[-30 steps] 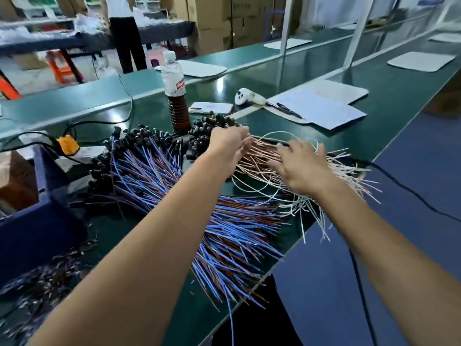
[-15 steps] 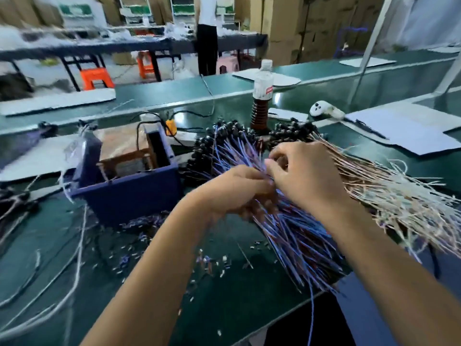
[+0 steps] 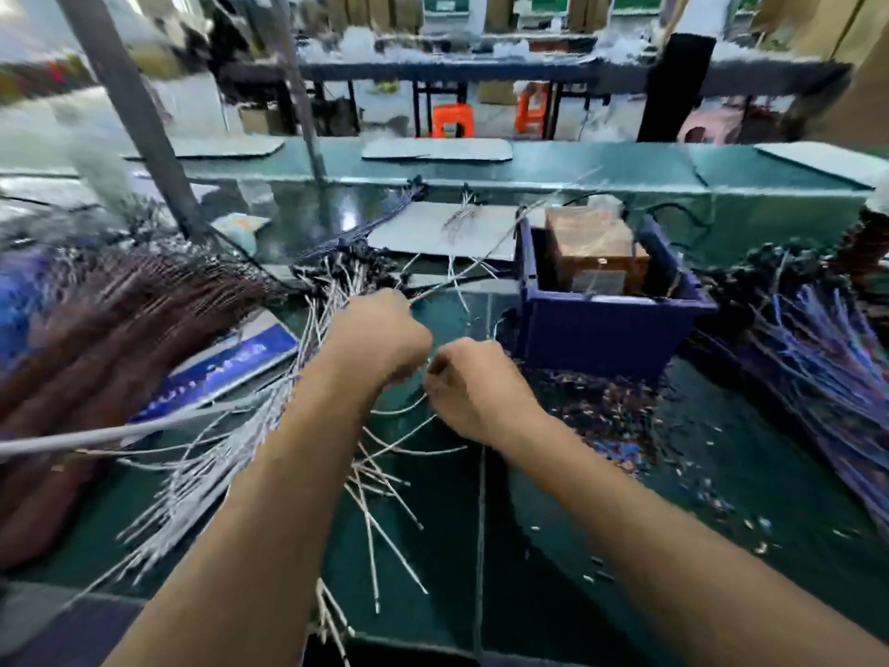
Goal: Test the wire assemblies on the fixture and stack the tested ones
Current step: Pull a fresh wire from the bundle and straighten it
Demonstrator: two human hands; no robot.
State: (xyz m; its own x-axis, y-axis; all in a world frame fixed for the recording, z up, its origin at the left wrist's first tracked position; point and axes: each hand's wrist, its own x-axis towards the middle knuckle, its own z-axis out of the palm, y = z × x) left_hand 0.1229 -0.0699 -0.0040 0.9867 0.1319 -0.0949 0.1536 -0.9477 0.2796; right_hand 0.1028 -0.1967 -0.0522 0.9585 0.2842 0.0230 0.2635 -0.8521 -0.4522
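My left hand [image 3: 380,337] and my right hand [image 3: 474,385] are close together over the green bench, both with curled fingers gripping thin white wire assemblies [image 3: 399,411]. More white wires [image 3: 202,479] fan out on the bench below and left of my hands, with black connectors [image 3: 356,269] at their far ends. A dark blue box [image 3: 601,324] holding a brown wooden fixture [image 3: 594,247] stands just right of my hands. A stack of brown wires [image 3: 110,329] lies at the left. Blue and purple wires [image 3: 827,349] lie at the right.
Small wire scraps [image 3: 615,416] litter the bench in front of the blue box. A blue-and-white printed card [image 3: 226,363] lies under the white wires. A grey post [image 3: 139,117] rises at the back left. A white mat [image 3: 442,228] lies behind my hands.
My view has swung left, away from the blue wire pile. Both hands have moved from the blue wires to the white wires left of the blue box.
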